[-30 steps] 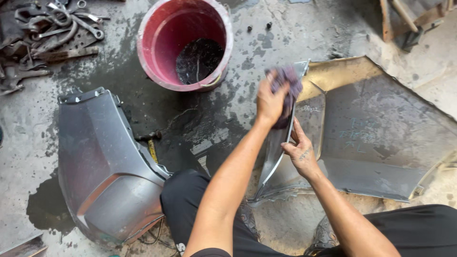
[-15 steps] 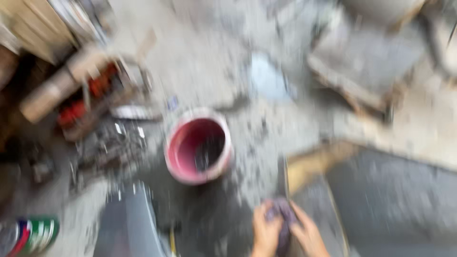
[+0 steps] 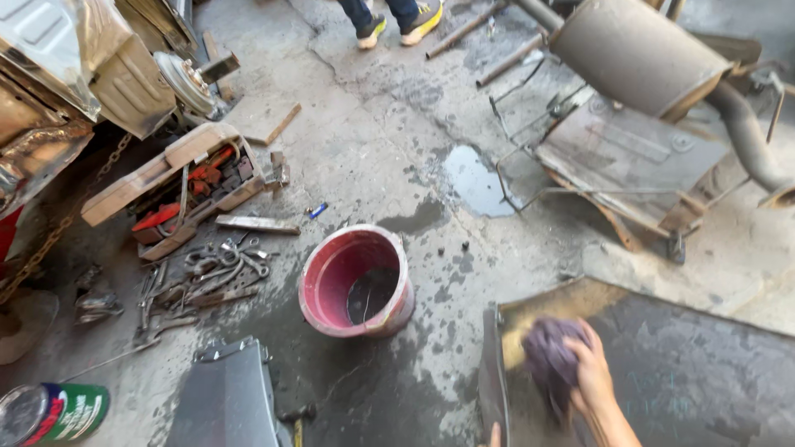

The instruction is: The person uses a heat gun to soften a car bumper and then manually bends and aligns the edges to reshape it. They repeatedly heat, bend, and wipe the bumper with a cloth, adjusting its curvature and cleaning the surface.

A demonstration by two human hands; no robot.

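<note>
Just right of the red bucket (image 3: 356,283), on the wet concrete floor (image 3: 397,149), lies a large grey body panel (image 3: 662,364) with a tan, rubbed patch at its near corner. The person's right hand (image 3: 592,372) presses a wadded purple cloth (image 3: 548,360) onto that corner, fingers curled together and clamped on the cloth. Only a fingertip of the left hand (image 3: 494,434) shows at the bottom edge, by the panel's upright flange, so I cannot tell whether those fingers are apart or closed.

The rubbing looks best done with the cloth kept flat and bunched under the palm, in overlapping strokes worked outward from the tan patch, and with the other hand bracing the flange so the panel does not skid on the wet floor. The dark water in the bucket is close enough for re-wetting. Left of the bucket lie loose wrenches (image 3: 207,277) and an open toolbox (image 3: 186,186), well clear of the work.
</note>
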